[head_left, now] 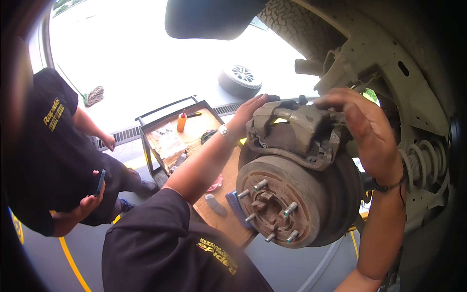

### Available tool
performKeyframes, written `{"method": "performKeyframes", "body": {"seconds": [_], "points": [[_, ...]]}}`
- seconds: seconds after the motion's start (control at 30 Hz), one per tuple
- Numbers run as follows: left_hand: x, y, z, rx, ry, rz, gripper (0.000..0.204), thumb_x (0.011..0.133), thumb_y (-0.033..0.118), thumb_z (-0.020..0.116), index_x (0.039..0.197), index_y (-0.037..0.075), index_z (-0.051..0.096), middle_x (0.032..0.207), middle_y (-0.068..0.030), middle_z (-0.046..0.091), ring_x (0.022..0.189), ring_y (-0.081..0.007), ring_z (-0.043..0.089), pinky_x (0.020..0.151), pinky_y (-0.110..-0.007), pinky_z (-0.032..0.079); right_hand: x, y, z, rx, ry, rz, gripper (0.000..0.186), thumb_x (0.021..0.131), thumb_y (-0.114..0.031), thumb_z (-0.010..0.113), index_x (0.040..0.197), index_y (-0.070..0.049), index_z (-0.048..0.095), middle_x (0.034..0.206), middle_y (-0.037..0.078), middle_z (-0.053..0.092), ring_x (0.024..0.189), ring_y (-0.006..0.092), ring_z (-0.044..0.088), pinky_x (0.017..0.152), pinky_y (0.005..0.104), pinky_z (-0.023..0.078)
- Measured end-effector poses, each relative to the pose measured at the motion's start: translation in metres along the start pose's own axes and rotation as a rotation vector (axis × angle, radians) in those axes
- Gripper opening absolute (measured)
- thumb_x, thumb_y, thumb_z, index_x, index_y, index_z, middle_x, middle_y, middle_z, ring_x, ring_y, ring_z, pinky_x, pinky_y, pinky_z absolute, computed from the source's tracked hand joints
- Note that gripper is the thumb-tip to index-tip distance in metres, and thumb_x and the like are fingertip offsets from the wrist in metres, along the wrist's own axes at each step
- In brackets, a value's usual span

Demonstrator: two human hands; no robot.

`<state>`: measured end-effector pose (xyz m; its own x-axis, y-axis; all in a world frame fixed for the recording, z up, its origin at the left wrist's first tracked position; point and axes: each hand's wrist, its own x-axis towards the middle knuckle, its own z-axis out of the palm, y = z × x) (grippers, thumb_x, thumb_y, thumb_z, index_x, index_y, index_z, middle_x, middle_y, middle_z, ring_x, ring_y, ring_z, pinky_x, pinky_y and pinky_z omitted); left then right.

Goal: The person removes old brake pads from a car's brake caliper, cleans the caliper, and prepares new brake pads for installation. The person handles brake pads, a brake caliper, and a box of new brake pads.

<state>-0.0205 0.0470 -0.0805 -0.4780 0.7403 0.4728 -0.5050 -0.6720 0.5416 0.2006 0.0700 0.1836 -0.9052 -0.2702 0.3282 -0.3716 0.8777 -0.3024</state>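
A grimy grey brake caliper (302, 124) is mounted over a rust-stained disc (281, 187) (bright studs (290, 209) are exposed). The right grip (368, 127) is released; the left grip (244, 117) cannot be told.

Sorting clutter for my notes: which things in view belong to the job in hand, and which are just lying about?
Seemingly in the job:
brake caliper, between the left hand and right hand
studded brake rotor

Seemingly lying about:
loose wheel on the ground
mop
orange bottle, though perhaps a supply

Daylight glare bleaches the ground (160, 73) beyond; fisheye edges darken and bend.
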Motion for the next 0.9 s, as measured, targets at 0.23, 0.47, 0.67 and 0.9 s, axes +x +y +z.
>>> {"method": "performKeyframes", "body": {"seconds": [0.23,0.47,0.67,0.9], "points": [[0.016,0.0,-0.013,0.148,-0.111,-0.176,0.042,0.105,0.022,0.054,0.136,-0.005,0.053,0.124,-0.0141,0.064,0.107,-0.0154,0.065,0.09,-0.029,0.056,0.03,0.038,0.011,-0.024,-0.213,0.195,0.057,0.104,-0.049,0.049,0.093,0.005,0.063,0.085,0.013,0.059,0.081,0.0208,0.053,0.08,0.0336,0.046],[0.025,-0.004,0.002,0.052,-0.074,-0.371,0.042,0.106,0.033,0.051,0.126,-0.004,0.061,0.112,-0.0129,0.07,0.092,-0.014,0.07,0.08,-0.03,0.06,0.038,0.045,0.015,-0.147,-0.308,0.142,0.042,0.097,-0.037,0.061,0.092,0.005,0.066,0.085,0.015,0.062,0.086,0.0238,0.058,0.081,0.0356,0.046],[0.027,0.002,0.023,-0.25,-0.093,-0.423,0.041,0.108,0.034,0.045,0.12,-0.001,0.063,0.104,-0.0111,0.071,0.088,-0.0133,0.07,0.078,-0.03,0.059,0.046,0.039,0.021,-0.177,-0.331,0.271,0.035,0.091,-0.031,0.067,0.088,0.004,0.067,0.081,0.015,0.062,0.079,0.0249,0.059,0.074,0.036,0.046],[0.035,-0.009,0.015,-0.175,-0.095,-0.388,0.043,0.11,0.033,0.037,0.129,-0.001,0.056,0.111,-0.014,0.07,0.095,-0.0193,0.072,0.083,-0.032,0.062,0.043,0.04,0.025,-0.212,-0.253,0.249,0.033,0.09,-0.028,0.066,0.084,0.004,0.067,0.079,0.015,0.062,0.075,0.0268,0.06,0.072,0.0379,0.047]]}}
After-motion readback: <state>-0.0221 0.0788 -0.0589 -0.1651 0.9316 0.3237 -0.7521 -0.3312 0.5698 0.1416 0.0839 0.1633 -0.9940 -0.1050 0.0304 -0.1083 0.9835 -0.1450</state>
